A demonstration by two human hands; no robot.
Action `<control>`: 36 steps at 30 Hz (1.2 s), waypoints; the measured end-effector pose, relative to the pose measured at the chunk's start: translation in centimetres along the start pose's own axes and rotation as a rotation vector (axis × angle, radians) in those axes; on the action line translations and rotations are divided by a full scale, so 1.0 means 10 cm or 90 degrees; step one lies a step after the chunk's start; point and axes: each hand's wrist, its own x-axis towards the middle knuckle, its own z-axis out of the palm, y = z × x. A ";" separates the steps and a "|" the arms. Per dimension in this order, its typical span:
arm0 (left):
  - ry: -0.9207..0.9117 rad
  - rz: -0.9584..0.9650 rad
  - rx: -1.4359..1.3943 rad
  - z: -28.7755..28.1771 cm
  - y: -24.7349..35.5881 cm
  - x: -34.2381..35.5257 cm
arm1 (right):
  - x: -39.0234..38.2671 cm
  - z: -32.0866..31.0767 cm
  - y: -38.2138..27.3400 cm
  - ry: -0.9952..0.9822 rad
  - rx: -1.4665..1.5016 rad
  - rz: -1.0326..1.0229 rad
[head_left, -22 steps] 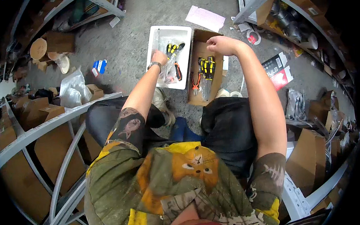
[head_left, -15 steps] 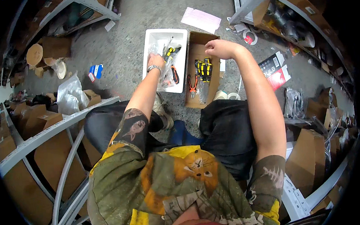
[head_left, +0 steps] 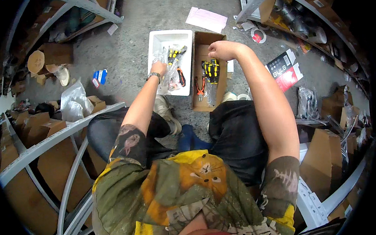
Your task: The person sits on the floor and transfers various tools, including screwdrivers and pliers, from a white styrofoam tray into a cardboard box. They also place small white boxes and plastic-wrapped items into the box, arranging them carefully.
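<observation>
My left hand (head_left: 158, 68) is inside the white foam box (head_left: 152, 45), its fingers closed on a clear plastic bag (head_left: 157, 56). Beside it in that box lie yellow-and-black handled tools (head_left: 175, 53) and a black-and-orange handled tool (head_left: 181, 77), partly among clear wrapping. My right hand (head_left: 223, 51) hovers over the far part of the cardboard box (head_left: 198, 45), fingers loosely bent and apart, with nothing seen in them. Below it in that box are a bundle of yellow-and-black handles (head_left: 211, 71) and orange-handled pliers (head_left: 200, 90). Clear plastic extends below the bundle.
A pink sheet (head_left: 207, 19) lies on the floor beyond the boxes. To the right are a tape roll (head_left: 258, 35) and a flattened printed carton (head_left: 284, 70). Grey metal shelving (head_left: 61, 137) with cardboard boxes stands on both sides. My shoes (head_left: 167, 112) are close to the boxes.
My left hand has drawn slightly nearer and to the left in the foam box. The yellow-and-black tools there look shifted. My right hand stays over the cardboard box.
</observation>
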 end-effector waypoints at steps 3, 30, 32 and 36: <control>-0.134 0.025 0.046 -0.38 0.05 -0.16 | 0.08 0.03 0.02 -0.020 -0.002 0.016; -0.209 0.378 -0.436 -3.44 1.40 -1.90 | -0.50 -0.15 -0.99 0.264 0.466 -0.405; -0.142 0.367 -0.656 -3.42 1.34 -1.80 | -0.50 -0.20 -0.98 0.233 0.627 -0.437; -0.028 0.521 -0.595 -3.07 1.50 -1.93 | -0.53 -0.26 -1.02 0.165 0.849 -0.457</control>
